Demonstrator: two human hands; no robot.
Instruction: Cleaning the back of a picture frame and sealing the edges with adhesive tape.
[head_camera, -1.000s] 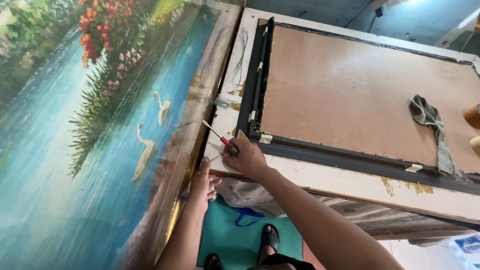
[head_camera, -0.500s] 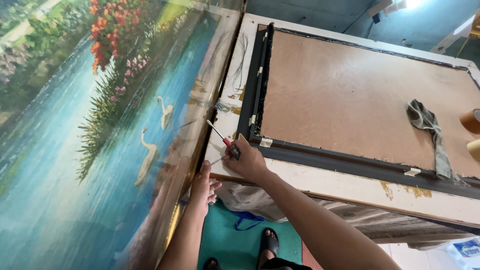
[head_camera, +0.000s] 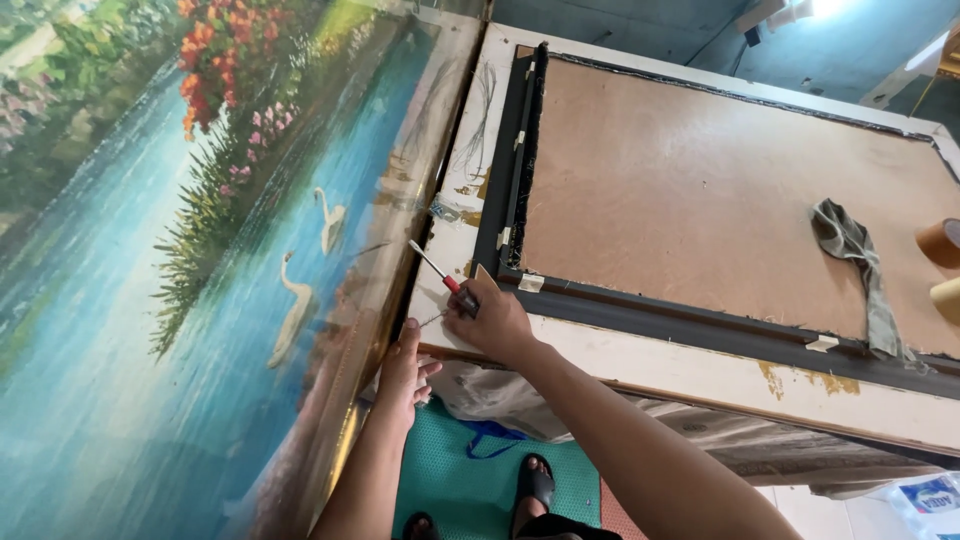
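Screwdriver (head_camera: 440, 275), red-handled, sits clamped in my right hand (head_camera: 495, 320); its shaft runs toward 10 o'clock over the white table (head_camera: 640, 365) corner. Left hand (head_camera: 405, 370), nearer at 8 o'clock, fingers pressed flat on the painting frame (head_camera: 375, 300).

The right hand (head_camera: 497, 322) is gripping a red-handled screwdriver (head_camera: 438, 275) on the white table (head_camera: 700, 370), while the left hand (head_camera: 405, 372) is pressing against the painting's gilded frame (head_camera: 375, 300).

Blue-green swan painting (head_camera: 200, 280), brown backing board (head_camera: 700, 190), red-handled screwdriver (head_camera: 440, 275).
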